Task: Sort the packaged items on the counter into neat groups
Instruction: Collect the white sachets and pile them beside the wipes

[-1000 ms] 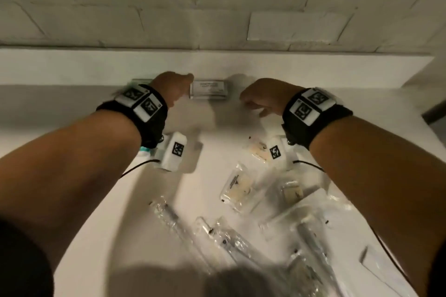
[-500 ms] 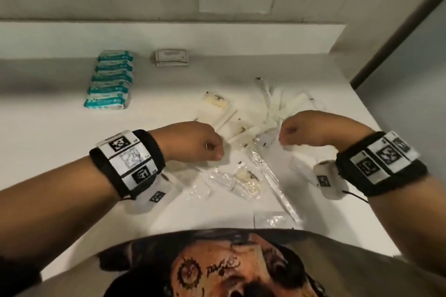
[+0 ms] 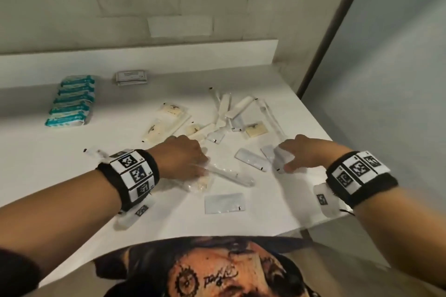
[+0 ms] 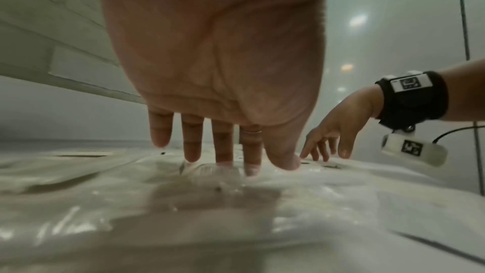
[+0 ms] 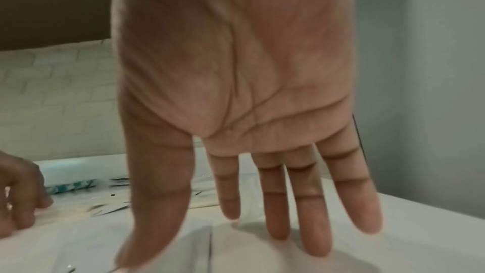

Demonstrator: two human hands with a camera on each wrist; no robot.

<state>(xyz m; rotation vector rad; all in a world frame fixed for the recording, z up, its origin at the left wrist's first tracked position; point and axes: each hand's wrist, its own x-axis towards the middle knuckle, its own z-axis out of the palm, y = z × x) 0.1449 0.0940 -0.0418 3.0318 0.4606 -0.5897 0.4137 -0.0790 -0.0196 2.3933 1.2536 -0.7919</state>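
Loose packaged items lie scattered over the middle of the white counter (image 3: 48, 164). My left hand (image 3: 184, 158) lies over a long clear packet (image 3: 231, 176), and its straight fingers (image 4: 223, 153) press on the crinkled plastic. My right hand (image 3: 298, 153) is spread with straight fingers (image 5: 275, 205) over flat white sachets (image 3: 271, 154) to the right, holding nothing. Another white sachet (image 3: 251, 160) lies between the hands and one more (image 3: 224, 202) sits nearer me. Cream-filled clear packets (image 3: 166, 123) and thin white sticks (image 3: 224, 106) lie farther back.
A neat row of teal packets (image 3: 71, 101) stands at the back left, with a small stack of grey sachets (image 3: 131, 77) beside it against the raised ledge (image 3: 144, 55). The counter's right edge (image 3: 321, 123) is close to my right hand, by a grey wall.
Both hands have drawn back from the grey sachet stack to the loose pile near me. Half a second ago they were curled; now the fingers are straight and down on packets.
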